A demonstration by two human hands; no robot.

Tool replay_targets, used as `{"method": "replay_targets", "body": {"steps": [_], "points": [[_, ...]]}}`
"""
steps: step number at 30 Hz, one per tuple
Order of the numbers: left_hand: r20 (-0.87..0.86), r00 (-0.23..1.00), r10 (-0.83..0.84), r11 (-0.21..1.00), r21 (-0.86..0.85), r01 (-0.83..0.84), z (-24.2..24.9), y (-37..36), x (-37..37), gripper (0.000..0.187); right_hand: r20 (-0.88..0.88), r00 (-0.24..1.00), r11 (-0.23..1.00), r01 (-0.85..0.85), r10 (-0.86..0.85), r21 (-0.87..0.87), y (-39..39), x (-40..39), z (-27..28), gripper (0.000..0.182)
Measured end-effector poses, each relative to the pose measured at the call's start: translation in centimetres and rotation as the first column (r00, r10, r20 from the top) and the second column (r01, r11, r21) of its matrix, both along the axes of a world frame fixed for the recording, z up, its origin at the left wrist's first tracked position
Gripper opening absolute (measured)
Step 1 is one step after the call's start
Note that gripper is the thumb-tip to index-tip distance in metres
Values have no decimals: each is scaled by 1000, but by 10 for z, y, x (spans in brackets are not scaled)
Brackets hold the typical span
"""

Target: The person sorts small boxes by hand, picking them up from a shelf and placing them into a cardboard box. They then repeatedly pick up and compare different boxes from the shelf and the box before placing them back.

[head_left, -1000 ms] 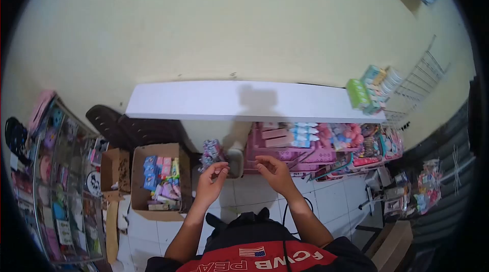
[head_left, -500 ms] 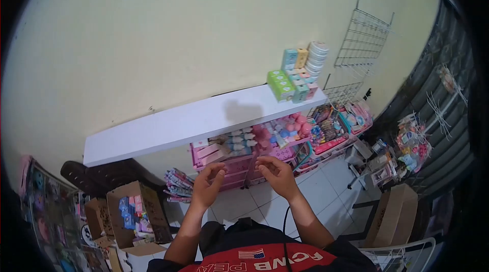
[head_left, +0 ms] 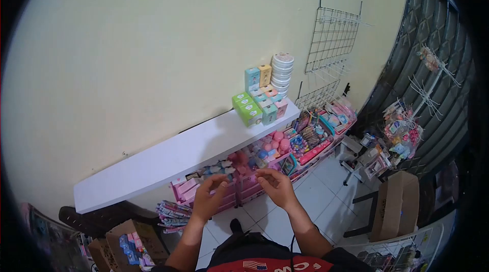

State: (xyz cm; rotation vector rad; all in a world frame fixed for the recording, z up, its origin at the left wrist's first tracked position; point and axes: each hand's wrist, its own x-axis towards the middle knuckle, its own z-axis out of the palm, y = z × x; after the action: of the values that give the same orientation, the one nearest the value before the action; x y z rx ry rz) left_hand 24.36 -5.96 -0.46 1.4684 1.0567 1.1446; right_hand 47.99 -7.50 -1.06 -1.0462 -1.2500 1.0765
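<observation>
My left hand [head_left: 210,196] is raised before my body, fingers bent and apart from the thumb, with nothing in it. Level with it, my right hand [head_left: 276,187] is likewise empty, its fingers curved and parted. Both hang in the air in front of pink bins [head_left: 244,190] under a white wall shelf [head_left: 168,157]. On the shelf's right end sit green boxes [head_left: 248,110], several small pastel boxes [head_left: 269,100] and a stack of round white tubs [head_left: 282,74]. Neither hand touches any of these.
A wire grid [head_left: 333,40] hangs on the wall at right, near a folding metal gate [head_left: 433,32]. Cardboard boxes stand at lower left [head_left: 145,231] and lower right [head_left: 395,206]. Rolled patterned items [head_left: 175,216] lean below the shelf. A white wire rack [head_left: 433,241] is at bottom right.
My view has shifted, so the shelf and its boxes appear lower and further left. Both hands stay raised and empty, in nearly the same pose. One foot now shows on the floor.
</observation>
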Motion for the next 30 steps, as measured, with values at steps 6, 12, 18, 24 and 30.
{"method": "replay_targets", "body": {"steps": [6, 12, 18, 24, 30], "points": [[25, 1000, -6, 991, 130, 3, 23, 59, 29, 24, 129, 985, 989, 98, -112, 111, 36, 22, 27, 27], [-243, 969, 49, 855, 511, 85, 42, 130, 53, 28, 166, 966, 967, 166, -199, 194, 77, 31, 50, 27], [-358, 918, 173, 682, 715, 150, 42, 212, 69, 36, 577, 782, 930, 11, -237, 367, 117, 26, 84, 35], [-483, 822, 301, 574, 780, 249, 47, 242, 75, 48, 811, 467, 839, -228, -351, 494, 175, 21, 83, 38], [-558, 750, 356, 567, 766, 301, 51, 243, 70, 49, 825, 284, 736, -374, -489, 564, 207, 16, 73, 35]]}}
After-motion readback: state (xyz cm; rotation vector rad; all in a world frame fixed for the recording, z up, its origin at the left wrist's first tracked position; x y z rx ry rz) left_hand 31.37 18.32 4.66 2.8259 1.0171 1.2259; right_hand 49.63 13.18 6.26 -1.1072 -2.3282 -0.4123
